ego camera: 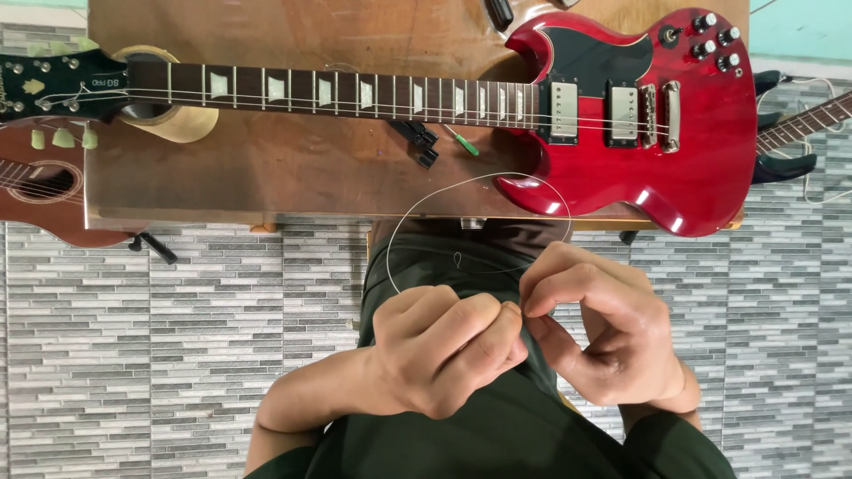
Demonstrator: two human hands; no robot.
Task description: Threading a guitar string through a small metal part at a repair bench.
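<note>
Headstock [53,87] cut at left edge; wire [479,182] ends hidden between fingertips [513,310].

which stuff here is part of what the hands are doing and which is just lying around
In hand:
- left hand
- right hand
- thin wire string, looped, pinched between both hands

Lying about:
- red electric guitar on the wooden table
- green-handled screwdriver
- black tool
- brown acoustic guitar

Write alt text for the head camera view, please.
Two bare hands, left hand and right hand, pinch a thin looped guitar string over the person's lap. Beyond lies a red electric guitar on a wooden table.
</note>
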